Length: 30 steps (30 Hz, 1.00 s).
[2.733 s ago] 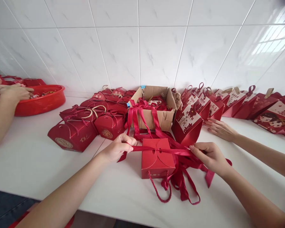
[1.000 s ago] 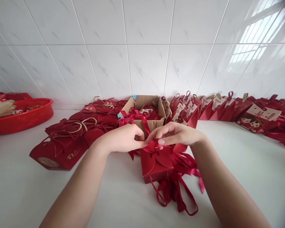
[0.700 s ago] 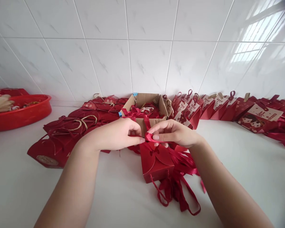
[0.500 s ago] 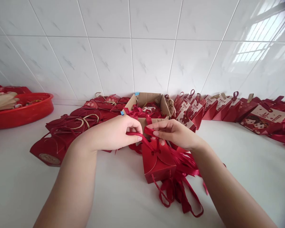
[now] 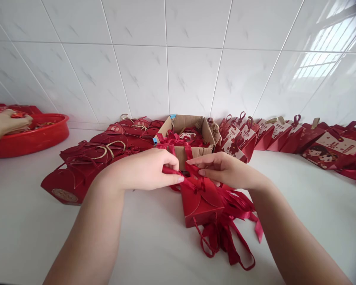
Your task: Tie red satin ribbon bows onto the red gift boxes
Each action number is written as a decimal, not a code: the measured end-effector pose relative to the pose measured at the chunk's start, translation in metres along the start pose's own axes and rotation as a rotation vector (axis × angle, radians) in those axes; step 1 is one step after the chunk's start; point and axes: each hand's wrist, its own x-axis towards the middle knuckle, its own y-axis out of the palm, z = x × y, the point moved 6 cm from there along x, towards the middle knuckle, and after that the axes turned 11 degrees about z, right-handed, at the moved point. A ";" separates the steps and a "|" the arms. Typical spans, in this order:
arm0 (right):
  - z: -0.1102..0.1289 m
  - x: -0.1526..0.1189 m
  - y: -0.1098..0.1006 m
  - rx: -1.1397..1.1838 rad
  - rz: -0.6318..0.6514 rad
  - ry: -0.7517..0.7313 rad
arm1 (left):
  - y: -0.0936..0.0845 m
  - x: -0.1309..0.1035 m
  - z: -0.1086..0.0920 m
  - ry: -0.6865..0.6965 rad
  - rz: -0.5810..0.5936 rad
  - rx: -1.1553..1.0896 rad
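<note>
Two bare arms are sloping up to a small red box (image 5: 203, 204), which is sitting on the white surface (image 5: 154, 245). The left hand (image 5: 150, 169) is hanging beside the box's back left corner, with its wrist bending and its back facing up. Its thumb and fingers are pinching a shiny red ribbon (image 5: 190, 183) that is lying across the box's top. The right hand (image 5: 225, 171) is hanging over the box's back edge. Its pointing finger is stretching out straight and its thumb is sitting under it, with ribbon showing between them; I cannot tell if they are pinching it. Loose ribbons (image 5: 235, 204) are spilling to the right and front of the box. Behind it, a cardboard box (image 5: 190, 120) is standing open. Dark red gift boxes (image 5: 77, 174) are resting to its left. Far left of it, another person's hand (image 5: 13, 123) is hanging over a red tub (image 5: 35, 141).
</note>
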 end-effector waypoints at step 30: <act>-0.003 -0.027 -0.011 -0.230 0.018 0.268 | 0.025 0.033 -0.014 0.036 0.048 0.118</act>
